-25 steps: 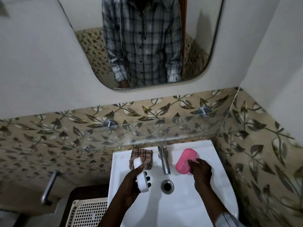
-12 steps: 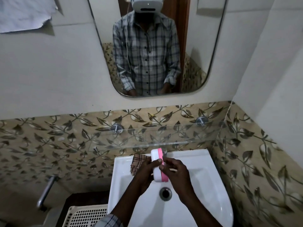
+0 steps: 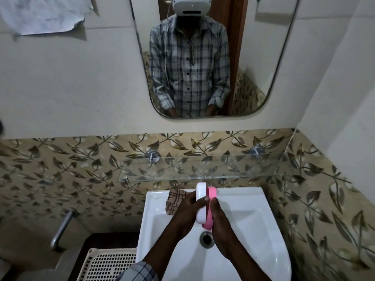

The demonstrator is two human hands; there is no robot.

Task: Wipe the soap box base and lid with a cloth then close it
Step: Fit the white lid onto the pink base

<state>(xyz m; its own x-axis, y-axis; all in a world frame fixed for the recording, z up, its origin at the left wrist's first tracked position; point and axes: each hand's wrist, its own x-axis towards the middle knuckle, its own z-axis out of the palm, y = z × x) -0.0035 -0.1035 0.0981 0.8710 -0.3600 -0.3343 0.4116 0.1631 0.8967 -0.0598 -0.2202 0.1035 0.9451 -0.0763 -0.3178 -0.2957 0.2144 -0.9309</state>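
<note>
Evidently this is the closing step. Both hands hold the soap box [image 3: 204, 205] edge-up over the sink [image 3: 253, 220], at 12 o'clock from the drain [image 3: 207, 239]. The left hand [image 3: 187, 211] has its fingers curled round the white half [image 3: 200, 199], with the thumb laid across its edge. The right hand [image 3: 220, 218] grips the pink half [image 3: 212, 192] from the 3 o'clock side. The two halves lie face to face and touch along their length. Whether the seam is fully seated I cannot tell, since the fingers cover much of it. I also cannot tell which half is the base.

The cloth [image 3: 176, 199] lies on the sink's back rim, at about 10 o'clock from the box, partly behind the left hand. Neither hand touches it, so the wiping looks to be done.

The next move, as I judge it, calls for an even squeeze from both sides, with the rims lined up all round. A skewed press could leave one end gaping or let the smooth shell slip towards the drain. The closed box would then need a resting place, perhaps the sink's rim or the glass shelf [image 3: 203, 167] at 12 o'clock.
</note>
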